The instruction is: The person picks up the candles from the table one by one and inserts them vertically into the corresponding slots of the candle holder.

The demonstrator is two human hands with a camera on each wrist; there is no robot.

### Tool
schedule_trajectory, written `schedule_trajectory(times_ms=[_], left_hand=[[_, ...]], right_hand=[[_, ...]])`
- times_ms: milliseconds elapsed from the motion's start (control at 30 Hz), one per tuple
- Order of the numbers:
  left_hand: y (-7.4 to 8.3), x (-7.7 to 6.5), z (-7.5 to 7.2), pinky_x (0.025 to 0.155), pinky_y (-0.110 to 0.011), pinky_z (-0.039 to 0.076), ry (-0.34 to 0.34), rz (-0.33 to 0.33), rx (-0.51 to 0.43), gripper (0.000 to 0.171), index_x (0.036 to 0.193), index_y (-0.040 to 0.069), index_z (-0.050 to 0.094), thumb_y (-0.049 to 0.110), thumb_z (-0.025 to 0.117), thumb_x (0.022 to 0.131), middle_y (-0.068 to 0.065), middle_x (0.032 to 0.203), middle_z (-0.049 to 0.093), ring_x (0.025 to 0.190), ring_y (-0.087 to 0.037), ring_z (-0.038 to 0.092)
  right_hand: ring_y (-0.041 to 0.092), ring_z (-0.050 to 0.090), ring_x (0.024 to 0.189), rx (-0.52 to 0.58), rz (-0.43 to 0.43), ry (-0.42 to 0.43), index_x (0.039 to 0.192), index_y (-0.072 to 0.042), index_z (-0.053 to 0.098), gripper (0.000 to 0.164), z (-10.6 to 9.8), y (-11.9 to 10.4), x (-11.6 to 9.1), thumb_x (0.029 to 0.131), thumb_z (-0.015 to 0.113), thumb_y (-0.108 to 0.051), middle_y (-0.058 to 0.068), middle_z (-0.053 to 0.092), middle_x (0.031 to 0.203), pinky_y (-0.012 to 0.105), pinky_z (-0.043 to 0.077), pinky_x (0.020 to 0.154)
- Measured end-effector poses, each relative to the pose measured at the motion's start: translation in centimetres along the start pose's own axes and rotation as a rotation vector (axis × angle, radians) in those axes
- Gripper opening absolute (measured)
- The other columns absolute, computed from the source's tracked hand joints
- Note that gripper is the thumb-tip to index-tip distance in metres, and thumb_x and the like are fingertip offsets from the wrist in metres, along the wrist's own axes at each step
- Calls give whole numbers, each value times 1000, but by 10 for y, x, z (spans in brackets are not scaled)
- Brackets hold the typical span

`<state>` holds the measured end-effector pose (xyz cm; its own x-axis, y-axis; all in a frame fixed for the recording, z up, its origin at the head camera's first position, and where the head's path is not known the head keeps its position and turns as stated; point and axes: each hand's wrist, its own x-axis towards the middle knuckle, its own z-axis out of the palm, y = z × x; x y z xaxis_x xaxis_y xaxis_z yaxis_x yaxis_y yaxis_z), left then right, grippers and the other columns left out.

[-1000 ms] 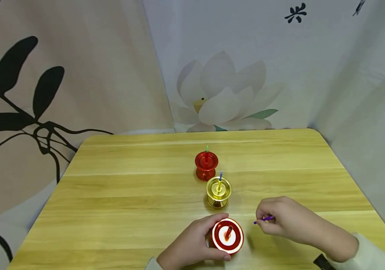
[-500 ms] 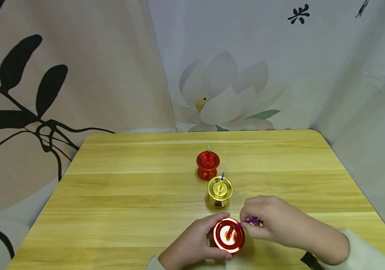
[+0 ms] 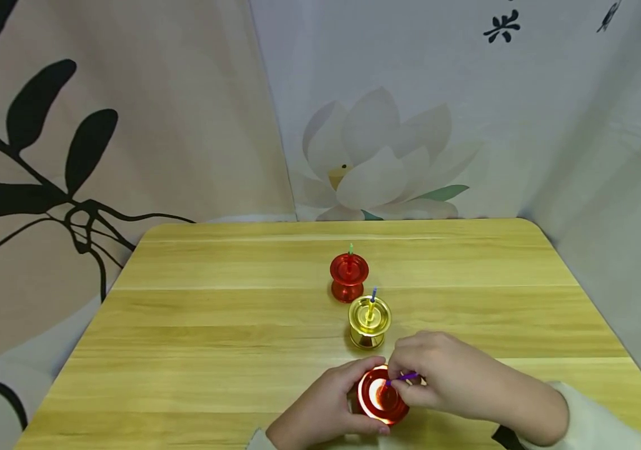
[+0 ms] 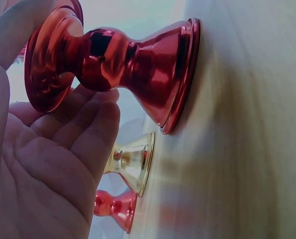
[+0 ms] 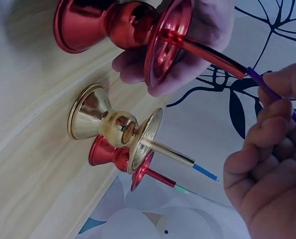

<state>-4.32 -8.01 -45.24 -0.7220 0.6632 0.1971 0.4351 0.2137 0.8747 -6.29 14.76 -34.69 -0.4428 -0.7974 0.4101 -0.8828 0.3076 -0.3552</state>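
Note:
My left hand [image 3: 328, 403] grips the nearest red candle holder [image 4: 108, 57] around its dish, thumb on one side and fingers on the other. The holder is upright, its base at the tabletop. From its dish rises a red tube [image 5: 210, 56], plain in the right wrist view. My right hand [image 3: 438, 375] pinches a thin purple candle [image 5: 267, 87] between thumb and fingertips. In the right wrist view the candle's end meets the tube's open top, at a slant to it. How far it reaches in, if at all, I cannot tell.
Just behind stands a gold candle holder [image 3: 368, 322] with a blue candle [image 5: 206, 173] in its tube. Farther back is another red candle holder [image 3: 348, 278], bearing a green candle [image 5: 181, 189]. The wooden table [image 3: 213, 350] ends at patterned curtains [image 3: 185, 112].
My right hand has moved left with the purple candle, from beside the nearest red holder to over its tube. The left hand keeps its grip. The head view has shifted slightly.

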Motion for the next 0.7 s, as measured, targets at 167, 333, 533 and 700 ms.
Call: schedule_trajectory(times_ms=[167, 333, 533, 700], left_hand=[[0, 1, 1, 95, -23, 52, 2, 12, -11, 79, 146, 26, 47, 22, 88, 79, 12, 131, 61, 114, -2, 59], [1, 0, 0, 97, -23, 51, -1, -4, 10, 78, 146, 25, 47, 25, 88, 79, 11, 132, 60, 115, -2, 59], [1, -1, -1, 96, -24, 51, -3, 5, 2, 80, 147, 27, 46, 24, 88, 79, 11, 134, 60, 116, -3, 59], [2, -1, 0, 96, -24, 51, -4, 8, -16, 82, 149, 28, 44, 25, 87, 80, 11, 135, 59, 116, -3, 59]], right_hand=[[-8, 42, 66, 9, 50, -26, 79, -24, 63, 22, -1, -3, 2, 78, 75, -6, -20, 47, 73, 2, 34, 59], [-9, 41, 67, 10, 72, -38, 77, -24, 63, 23, -2, -3, 1, 77, 75, -6, -22, 48, 74, 2, 35, 59], [-8, 42, 67, -3, 62, -34, 78, -25, 63, 23, 2, -3, 3, 76, 76, -6, -20, 48, 73, 3, 35, 60], [-8, 42, 68, 5, 68, -49, 77, -25, 61, 24, 4, -4, 6, 75, 76, -6, -20, 48, 73, 5, 36, 60]])
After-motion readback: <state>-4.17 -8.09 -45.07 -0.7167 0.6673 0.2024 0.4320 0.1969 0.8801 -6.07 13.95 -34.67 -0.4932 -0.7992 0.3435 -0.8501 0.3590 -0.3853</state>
